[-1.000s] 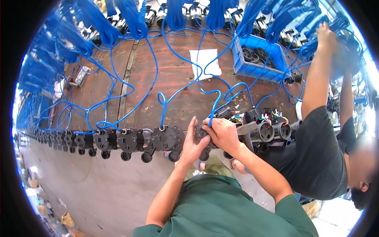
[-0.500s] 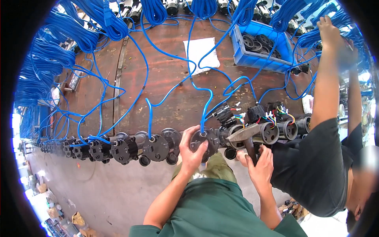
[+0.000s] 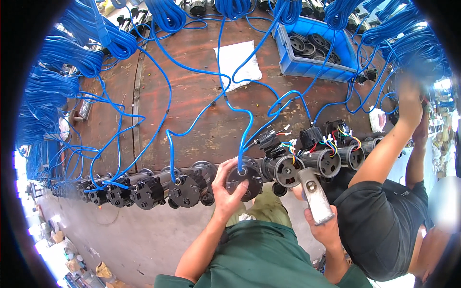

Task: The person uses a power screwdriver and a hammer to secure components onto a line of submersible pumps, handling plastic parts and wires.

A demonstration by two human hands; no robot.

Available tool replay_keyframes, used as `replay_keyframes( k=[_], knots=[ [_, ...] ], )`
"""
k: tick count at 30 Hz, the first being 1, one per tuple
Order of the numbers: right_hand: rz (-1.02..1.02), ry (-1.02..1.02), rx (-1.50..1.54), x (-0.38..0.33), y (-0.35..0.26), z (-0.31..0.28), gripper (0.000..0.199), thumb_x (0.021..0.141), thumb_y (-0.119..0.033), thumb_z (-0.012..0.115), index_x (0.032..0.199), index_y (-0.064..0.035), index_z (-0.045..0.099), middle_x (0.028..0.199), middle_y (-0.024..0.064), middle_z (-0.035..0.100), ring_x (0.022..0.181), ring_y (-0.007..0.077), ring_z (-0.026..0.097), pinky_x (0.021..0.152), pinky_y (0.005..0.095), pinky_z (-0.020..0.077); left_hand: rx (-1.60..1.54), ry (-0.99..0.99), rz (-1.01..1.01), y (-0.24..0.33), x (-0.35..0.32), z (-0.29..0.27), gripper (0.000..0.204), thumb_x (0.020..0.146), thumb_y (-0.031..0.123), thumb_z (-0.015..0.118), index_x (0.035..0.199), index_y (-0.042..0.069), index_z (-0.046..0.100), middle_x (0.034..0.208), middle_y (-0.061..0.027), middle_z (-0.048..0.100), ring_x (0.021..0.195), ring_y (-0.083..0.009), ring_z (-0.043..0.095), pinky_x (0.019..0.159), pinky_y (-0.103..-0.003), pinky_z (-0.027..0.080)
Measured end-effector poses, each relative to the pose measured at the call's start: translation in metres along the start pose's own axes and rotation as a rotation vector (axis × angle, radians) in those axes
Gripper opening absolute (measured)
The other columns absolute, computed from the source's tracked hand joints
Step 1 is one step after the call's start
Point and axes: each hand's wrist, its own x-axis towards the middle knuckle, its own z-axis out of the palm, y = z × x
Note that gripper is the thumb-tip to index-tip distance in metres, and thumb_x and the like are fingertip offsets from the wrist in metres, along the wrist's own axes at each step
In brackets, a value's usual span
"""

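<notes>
A round black end cap point(image 3: 249, 188) with a blue cable point(image 3: 247, 129) rising from it closes a dark cylinder at the table's near edge. My left hand point(image 3: 228, 192) is wrapped round its left side, thumb across its face. To the right, my right hand point(image 3: 325, 229) grips a hammer point(image 3: 318, 204) whose worn metal head is in front of the fingers and hides most of the handle. The hammer head is apart from the cap, just below an uncapped cylinder point(image 3: 288, 172) with coloured wires at its rim. Another capped cylinder point(image 3: 188, 192) lies left of my left hand.
More capped cylinders point(image 3: 148, 193) line the table edge leftward; uncapped ones point(image 3: 328, 163) with loose wires lie right. A blue crate point(image 3: 317, 71) of black round parts and a white sheet point(image 3: 240, 62) rest on the brown table point(image 3: 192, 137). A co-worker point(image 3: 384, 225) reaches in closely at right.
The hammer has turned in my right hand, and its head has moved slightly down and right. My left hand keeps its hold on the cap. The co-worker's arms have come lower.
</notes>
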Motion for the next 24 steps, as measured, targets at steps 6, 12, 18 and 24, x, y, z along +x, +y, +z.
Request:
replay_keyframes(
  k=[6, 12, 18, 24],
  knots=[
    [0.202, -0.119, 0.001, -0.008, -0.005, 0.025, 0.025, 0.099, -0.02, 0.073, 0.093, 0.0031, 0.064, 0.058, 0.0055, 0.047, 0.053, 0.0112, 0.042, 0.05, 0.0348, 0.0353, -0.005, -0.028, 0.002, 0.0, 0.003, 0.0, 0.056, 0.079, 0.018, 0.071, 0.13, -0.003, 0.066, 0.13, -0.0148, 0.066, 0.127, -0.0257, 0.06, 0.113, -0.041, 0.042],
    [0.35, -0.257, 0.044, -0.013, 0.006, 0.043, 0.033, 0.103, -0.03, 0.067, 0.1, 0.0025, 0.063, 0.066, 0.0077, 0.054, 0.063, 0.0144, 0.048, 0.059, 0.0382, 0.043, 0.017, -0.041, 0.055, -0.006, 0.003, -0.003, 0.057, 0.08, 0.02, 0.075, 0.131, -0.004, 0.064, 0.132, -0.0176, 0.062, 0.125, -0.0287, 0.061, 0.109, -0.041, 0.049],
    [0.338, -0.242, 0.055, -0.014, -0.002, 0.043, 0.038, 0.105, -0.035, 0.064, 0.112, 0.0023, 0.063, 0.07, 0.0075, 0.056, 0.068, 0.0159, 0.051, 0.066, 0.0389, 0.0468, 0.031, -0.046, 0.05, -0.01, 0.003, -0.002, 0.057, 0.079, 0.018, 0.075, 0.131, -0.002, 0.065, 0.132, -0.0179, 0.062, 0.125, -0.0292, 0.061, 0.109, -0.041, 0.048],
    [0.435, -0.226, 0.198, -0.016, -0.01, 0.027, 0.039, 0.107, -0.037, 0.062, 0.098, 0.0015, 0.06, 0.073, 0.005, 0.058, 0.071, 0.0107, 0.05, 0.063, 0.0323, 0.0441, 0.027, -0.056, 0.053, -0.012, 0.002, -0.006, 0.057, 0.079, 0.016, 0.074, 0.132, -0.001, 0.065, 0.131, -0.0175, 0.062, 0.123, -0.029, 0.062, 0.108, -0.041, 0.049]
  ],
)
